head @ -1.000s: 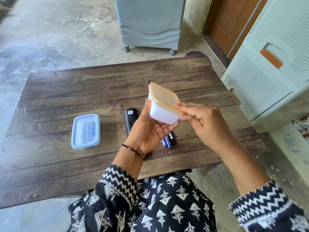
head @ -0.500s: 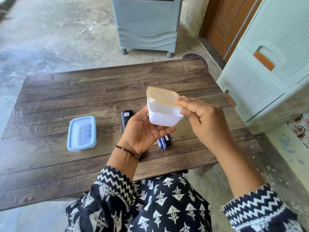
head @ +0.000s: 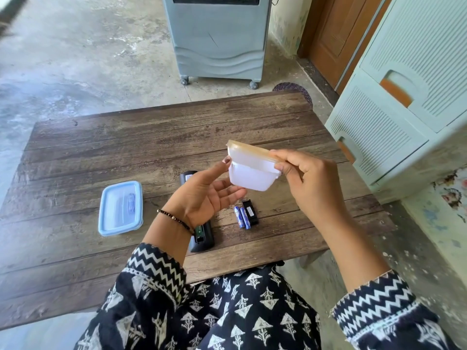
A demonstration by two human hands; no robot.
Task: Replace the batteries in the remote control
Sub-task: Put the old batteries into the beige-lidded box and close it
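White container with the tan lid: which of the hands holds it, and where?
Both hold the white container: the left hand cradles its base and left side, and the right hand pinches the tan lid at the right rim.

Two blue batteries [head: 242, 217] lie side by side at the table's 5 o'clock, with one black battery cover [head: 250, 212] touching them. There is one black remote control [head: 202, 236] and two lidded plastic containers: a white one [head: 252, 173] held up at centre, a blue one [head: 121, 207] at 8 o'clock.
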